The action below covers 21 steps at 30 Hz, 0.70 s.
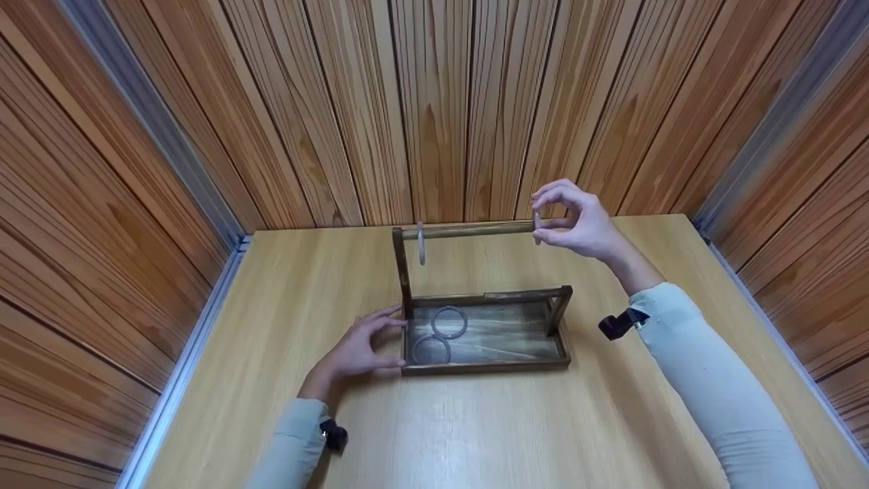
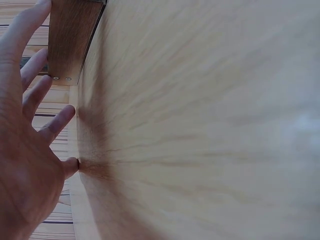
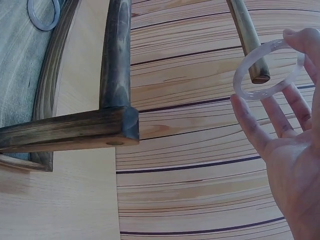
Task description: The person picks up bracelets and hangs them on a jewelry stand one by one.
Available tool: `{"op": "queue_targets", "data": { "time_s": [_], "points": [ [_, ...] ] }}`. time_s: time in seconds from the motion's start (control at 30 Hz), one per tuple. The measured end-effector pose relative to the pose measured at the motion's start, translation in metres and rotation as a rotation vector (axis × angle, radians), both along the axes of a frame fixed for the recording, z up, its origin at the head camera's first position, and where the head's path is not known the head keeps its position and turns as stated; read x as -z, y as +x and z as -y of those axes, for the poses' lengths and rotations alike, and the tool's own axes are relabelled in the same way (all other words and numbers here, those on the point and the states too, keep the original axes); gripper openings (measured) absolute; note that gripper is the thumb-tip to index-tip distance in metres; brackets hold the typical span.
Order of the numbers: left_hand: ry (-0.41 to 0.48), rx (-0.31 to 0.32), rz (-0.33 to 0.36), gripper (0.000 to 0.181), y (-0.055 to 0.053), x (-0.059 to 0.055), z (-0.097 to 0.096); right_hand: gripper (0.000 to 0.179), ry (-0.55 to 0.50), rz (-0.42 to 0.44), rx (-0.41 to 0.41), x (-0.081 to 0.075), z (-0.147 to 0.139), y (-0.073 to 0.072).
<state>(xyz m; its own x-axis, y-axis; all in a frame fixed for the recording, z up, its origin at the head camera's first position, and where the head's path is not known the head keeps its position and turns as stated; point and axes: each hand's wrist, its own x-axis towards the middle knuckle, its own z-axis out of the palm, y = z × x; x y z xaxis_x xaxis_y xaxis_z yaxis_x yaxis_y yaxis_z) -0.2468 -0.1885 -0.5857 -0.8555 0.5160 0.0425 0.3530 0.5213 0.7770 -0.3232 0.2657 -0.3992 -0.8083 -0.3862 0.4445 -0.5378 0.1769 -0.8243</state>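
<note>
Wood-grain panels (image 1: 434, 102) rise on three sides of a pale wooden table (image 1: 305, 272), where a person in light green sleeves (image 1: 719, 387) works with both arms stretched out over the surface. Near the middle of the table stands a dark-stained wooden stand (image 1: 502, 369), with a shallow tray (image 1: 506, 336) at its base, a long upper bar (image 1: 475, 231) carried by a tall post (image 1: 402, 268) on the left, and a lower bar (image 1: 523, 295) on a short post (image 1: 559, 312) at the right. The left hand (image 1: 360, 346), its fingers spread and grasping nothing, touches the tray's left end. The right hand (image 1: 584, 224) is raised at the free end of the upper bar, thumb and fingers pinching a pale ring (image 3: 238, 77). From the right wrist, the bar's tip shows within the ring's opening; whether it passes through, an onlooker cannot tell. A small black device (image 1: 623, 324) sits at each wrist. A second ring (image 1: 421, 251) hangs around the upper bar, close to the tall post, while two more rings (image 1: 466, 322) lie flat in the tray's left part, their edges meeting.
</note>
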Motion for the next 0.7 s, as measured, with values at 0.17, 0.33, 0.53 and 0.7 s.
{"op": "queue_targets", "data": {
  "time_s": [0.17, 0.33, 0.53, 0.7],
  "points": [
    [-0.007, -0.001, -0.002, 0.076, 0.000, -0.001, 0.000, 0.038, 0.024, -0.013, -0.015, -0.002, 0.005, -0.003],
    [0.001, 0.000, 0.027, 0.074, 0.000, -0.001, -0.001, 0.038, 0.047, -0.016, -0.027, -0.002, 0.009, -0.005],
    [0.012, 0.001, 0.022, 0.073, 0.001, 0.000, -0.001, 0.039, 0.120, -0.015, -0.006, -0.004, 0.013, -0.007],
    [0.016, 0.002, 0.010, 0.074, 0.002, -0.001, -0.002, 0.040, 0.188, -0.015, 0.016, -0.007, 0.016, -0.007]
  ]
}}
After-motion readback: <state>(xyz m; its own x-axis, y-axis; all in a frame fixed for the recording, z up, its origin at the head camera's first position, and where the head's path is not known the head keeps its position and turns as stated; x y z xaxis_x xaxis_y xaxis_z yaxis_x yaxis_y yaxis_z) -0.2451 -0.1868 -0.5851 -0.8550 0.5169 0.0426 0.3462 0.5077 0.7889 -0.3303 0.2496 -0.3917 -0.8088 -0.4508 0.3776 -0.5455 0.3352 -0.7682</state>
